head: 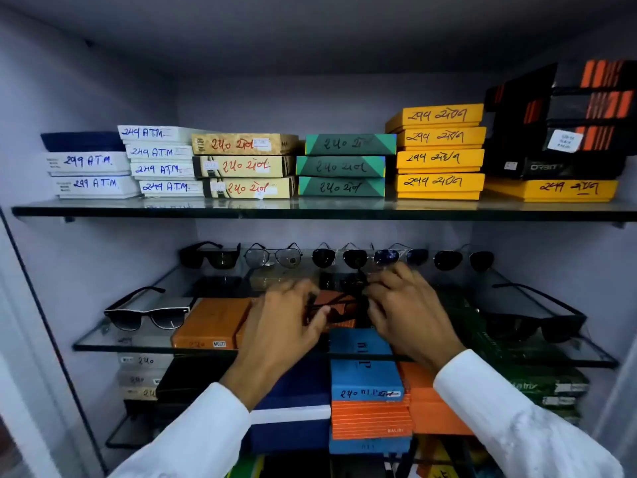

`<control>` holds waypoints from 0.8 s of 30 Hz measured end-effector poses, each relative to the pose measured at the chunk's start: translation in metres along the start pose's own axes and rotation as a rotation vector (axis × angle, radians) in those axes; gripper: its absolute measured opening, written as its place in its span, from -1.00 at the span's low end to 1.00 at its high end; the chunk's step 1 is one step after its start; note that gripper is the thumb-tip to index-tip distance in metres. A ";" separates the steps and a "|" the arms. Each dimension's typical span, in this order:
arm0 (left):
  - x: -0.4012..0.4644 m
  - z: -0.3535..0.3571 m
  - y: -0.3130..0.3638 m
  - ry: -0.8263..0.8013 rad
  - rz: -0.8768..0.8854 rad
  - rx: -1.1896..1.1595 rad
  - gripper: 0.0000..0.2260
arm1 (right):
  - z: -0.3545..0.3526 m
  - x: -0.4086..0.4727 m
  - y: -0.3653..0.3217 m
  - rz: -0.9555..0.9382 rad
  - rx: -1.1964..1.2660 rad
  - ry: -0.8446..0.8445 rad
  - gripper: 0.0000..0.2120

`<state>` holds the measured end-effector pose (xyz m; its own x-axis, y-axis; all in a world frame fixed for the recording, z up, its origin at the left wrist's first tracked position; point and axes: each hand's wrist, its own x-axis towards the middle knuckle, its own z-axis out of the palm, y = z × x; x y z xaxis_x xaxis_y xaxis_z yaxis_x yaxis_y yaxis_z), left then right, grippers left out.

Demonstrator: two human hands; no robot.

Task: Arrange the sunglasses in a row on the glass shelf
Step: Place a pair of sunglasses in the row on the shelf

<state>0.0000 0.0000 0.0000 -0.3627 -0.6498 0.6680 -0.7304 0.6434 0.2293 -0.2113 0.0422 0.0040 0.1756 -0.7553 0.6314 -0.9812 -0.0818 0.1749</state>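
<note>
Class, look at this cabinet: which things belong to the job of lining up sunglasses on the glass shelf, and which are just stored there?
Part of the job:
glass shelf
back row of sunglasses
dark pair held between left hand and right hand
white-rimmed pair
black pair

Just stored:
labelled boxes on the upper shelf
stacked boxes below

Yellow boxes (439, 151) with black handwriting and green boxes (343, 165) stood toward the upper glass shelf's (310, 210) right end; white boxes (162, 160) with blue lettering sat at its left end.
</note>
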 end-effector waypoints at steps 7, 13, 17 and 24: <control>0.003 0.020 -0.005 -0.139 -0.052 -0.057 -0.76 | 0.007 0.009 -0.014 0.059 -0.008 -0.162 -0.72; 0.000 0.007 -0.021 0.016 0.013 -0.086 -0.86 | -0.001 0.013 -0.019 0.176 0.308 -0.062 -0.76; 0.001 -0.027 -0.045 0.143 -0.098 -0.203 -0.88 | -0.011 0.032 -0.038 0.328 0.545 0.038 -0.86; 0.020 -0.084 -0.096 0.043 -0.313 -0.192 -0.90 | -0.010 0.065 -0.088 0.394 0.634 0.005 -0.91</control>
<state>0.1116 -0.0409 0.0502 -0.1110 -0.8119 0.5731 -0.6789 0.4831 0.5529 -0.1130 0.0067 0.0380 -0.1994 -0.8036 0.5608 -0.8295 -0.1663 -0.5332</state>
